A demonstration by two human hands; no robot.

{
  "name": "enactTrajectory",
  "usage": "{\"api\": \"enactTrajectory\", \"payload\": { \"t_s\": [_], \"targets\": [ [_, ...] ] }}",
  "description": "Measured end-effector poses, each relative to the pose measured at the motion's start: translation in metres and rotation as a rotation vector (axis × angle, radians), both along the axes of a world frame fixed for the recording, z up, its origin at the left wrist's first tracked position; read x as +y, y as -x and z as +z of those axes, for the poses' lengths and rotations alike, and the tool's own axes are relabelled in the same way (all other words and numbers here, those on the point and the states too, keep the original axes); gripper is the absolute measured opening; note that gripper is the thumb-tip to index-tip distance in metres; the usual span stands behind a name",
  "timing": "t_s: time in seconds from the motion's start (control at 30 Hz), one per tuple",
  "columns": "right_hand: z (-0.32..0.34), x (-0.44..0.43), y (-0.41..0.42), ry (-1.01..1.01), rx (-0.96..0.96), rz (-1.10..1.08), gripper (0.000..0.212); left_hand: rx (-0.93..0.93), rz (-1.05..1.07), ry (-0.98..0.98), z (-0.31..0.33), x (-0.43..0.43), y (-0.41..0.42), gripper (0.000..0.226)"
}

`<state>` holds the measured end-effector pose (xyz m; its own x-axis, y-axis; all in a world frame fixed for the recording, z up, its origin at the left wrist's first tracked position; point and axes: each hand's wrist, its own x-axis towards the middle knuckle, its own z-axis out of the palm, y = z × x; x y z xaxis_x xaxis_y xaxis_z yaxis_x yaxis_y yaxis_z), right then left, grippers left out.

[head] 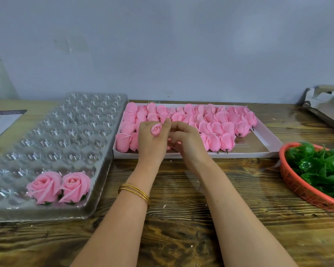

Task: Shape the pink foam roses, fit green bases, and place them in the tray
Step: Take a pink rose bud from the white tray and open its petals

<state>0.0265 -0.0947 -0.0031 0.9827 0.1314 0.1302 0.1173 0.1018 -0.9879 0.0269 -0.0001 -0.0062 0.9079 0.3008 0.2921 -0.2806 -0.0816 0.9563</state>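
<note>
I'm shaping: left hand (152,146) curling round a rosebud (156,129) above the near edge of the box (258,151), right hand (187,142) curling its fingers beside it, hold unclear; next, I judge, peeling petals outward gently

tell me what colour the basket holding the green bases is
Orange-red, with a lattice wall; the basket shows at the right edge of the head view.

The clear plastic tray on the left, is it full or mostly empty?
Mostly empty: the clear plastic tray holds just two pink foam roses, at its near end.
</note>
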Motion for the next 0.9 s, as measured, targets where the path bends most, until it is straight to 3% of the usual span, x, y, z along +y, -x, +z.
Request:
{"api": "enactTrajectory", "payload": {
  "t_s": [0.33, 0.5, 0.9],
  "targets": [
    [-0.0019, -0.0003, 0.0035, 0.210, -0.147, 0.013, 0.039, 0.095, -0.144, 0.243, 0.0015, 0.0007, 0.0004, 0.021],
    [-0.0023, 0.0004, 0.0027, 0.211, -0.131, -0.015, 0.036, 0.110, -0.167, 0.240, 0.0021, 0.0021, 0.0015, 0.023],
    [0.0016, -0.0039, 0.0080, 0.144, -0.083, 0.177, 0.027, 0.121, -0.181, 0.160, 0.0038, 0.0071, 0.0014, 0.028]
  ]
}}
